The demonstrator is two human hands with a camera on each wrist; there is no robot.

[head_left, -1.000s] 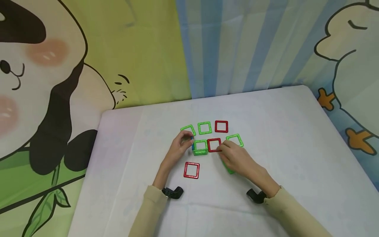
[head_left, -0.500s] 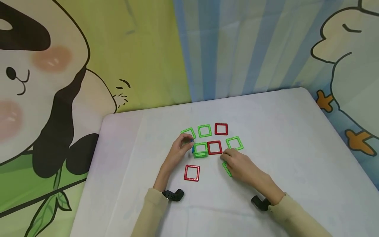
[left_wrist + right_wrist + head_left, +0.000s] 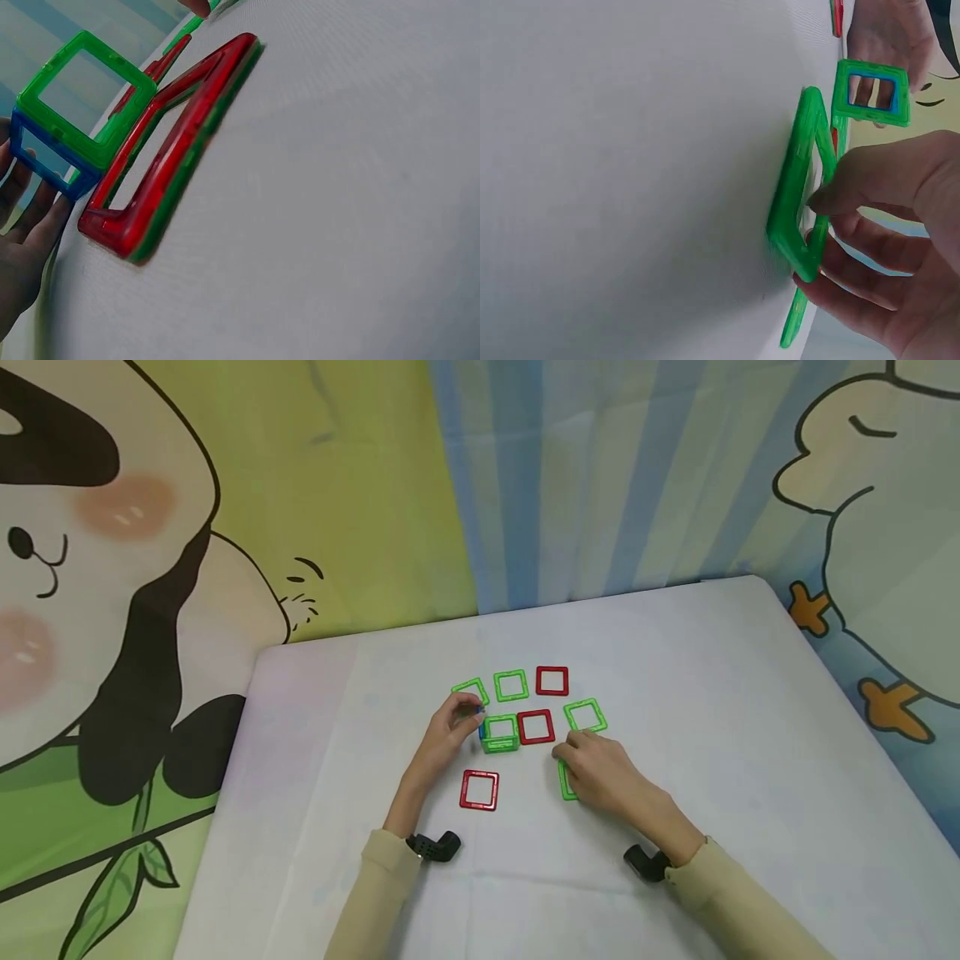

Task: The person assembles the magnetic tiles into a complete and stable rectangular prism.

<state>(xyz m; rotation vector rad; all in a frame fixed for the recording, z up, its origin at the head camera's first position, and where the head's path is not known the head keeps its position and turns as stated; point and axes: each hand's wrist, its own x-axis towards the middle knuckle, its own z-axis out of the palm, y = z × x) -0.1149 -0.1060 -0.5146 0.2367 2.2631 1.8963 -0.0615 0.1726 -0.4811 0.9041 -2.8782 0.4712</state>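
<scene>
My left hand holds the blue magnetic tile, which stands on edge as the left side of a small box-like build. Green magnetic tiles form other sides of that build. Its fingers show behind the blue frame in the left wrist view. On the right, my right hand pinches a green magnetic tile, thumb inside the frame and fingers along its far edge. That tile sits partly hidden under the hand in the head view. A red tile lies flat right beside the build.
Behind the build lie green tiles and a red tile. Another green tile lies just past my right hand. Nearer me is a red tile with a green edge beneath it. White cloth covers the table.
My right hand has drawn back slightly from the flat red tile, and the green tile in it has turned straighter. The left hand stays at the build.
</scene>
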